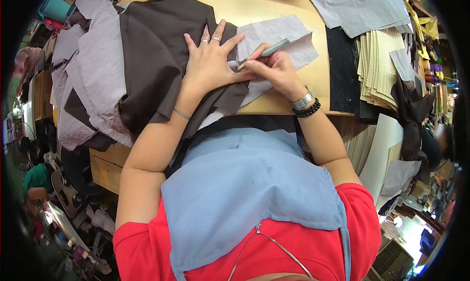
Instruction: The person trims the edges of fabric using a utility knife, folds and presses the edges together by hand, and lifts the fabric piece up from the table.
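Note:
My left hand [211, 60] lies flat with its fingers spread on a dark brown sheet of fabric or leather [152, 46]. Its thumb points toward my right hand. My right hand [276, 71] is closed around a slim tool with a pale grey-green handle [276, 47], which could be a pen or a cutter. The handle leans up to the right, and the tip, partly hidden by my fingers, is at the brown sheet's edge. Under that edge a light grey sheet [298, 49] with a ragged right side sticks out over the pale tabletop [319, 85].
Grey sheets [95, 85] hang over the table's left side. On the right are a black strip [341, 65], a stack of cream textured sheets [379, 65] and more grey sheets [362, 11]. People are at the left and right edges, amid crowded shelves.

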{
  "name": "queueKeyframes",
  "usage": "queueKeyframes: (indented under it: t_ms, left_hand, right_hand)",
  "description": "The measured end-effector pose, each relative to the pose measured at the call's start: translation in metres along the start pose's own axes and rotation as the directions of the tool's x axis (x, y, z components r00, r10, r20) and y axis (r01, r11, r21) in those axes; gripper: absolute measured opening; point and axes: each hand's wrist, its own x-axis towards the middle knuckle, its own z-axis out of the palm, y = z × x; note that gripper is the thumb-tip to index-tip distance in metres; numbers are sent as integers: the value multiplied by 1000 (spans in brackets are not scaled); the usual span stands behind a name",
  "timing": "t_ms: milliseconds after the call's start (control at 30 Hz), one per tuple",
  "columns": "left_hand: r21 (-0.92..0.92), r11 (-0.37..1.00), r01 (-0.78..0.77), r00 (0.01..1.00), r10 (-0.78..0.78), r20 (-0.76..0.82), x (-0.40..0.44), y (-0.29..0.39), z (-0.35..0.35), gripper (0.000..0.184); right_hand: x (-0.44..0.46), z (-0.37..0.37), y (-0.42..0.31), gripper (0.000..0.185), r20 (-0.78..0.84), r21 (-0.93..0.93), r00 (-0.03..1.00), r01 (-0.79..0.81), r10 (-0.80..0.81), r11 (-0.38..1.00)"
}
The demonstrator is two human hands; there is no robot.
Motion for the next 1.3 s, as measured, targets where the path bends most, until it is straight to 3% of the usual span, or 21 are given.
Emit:
queueKeyframes:
  t_ms: [67,200,333,533,1000,1300]
  left_hand:
    - [-6,1000,6,1000,-6,6,0,0,1,98]
    - [-16,1000,-8,1000,7,-30,-2,2,-3,94]
    - [84,981,-174,971,185,-150,-3,3,-5,90]
    - [28,999,-29,1000,29,10,-2,5,-8,89]
    - [18,1000,-16,999,16,43,-2,5,-8,94]
    - [10,1000,-21,999,20,35,-3,4,-8,94]
  right_hand:
    - [-3,4,-1,11,74,30,997,4,-6,1000]
    - [-7,6,4,12,-317,19,945,87,-76,996]
    - [-8,9,14,11,-312,-119,933,150,-181,981]
    - [-7,10,14,11,-324,-163,928,135,-183,977]
    - [-3,9,15,10,-327,-272,928,87,-177,958]
    - [-3,11,13,10,-365,-223,915,92,-170,970]
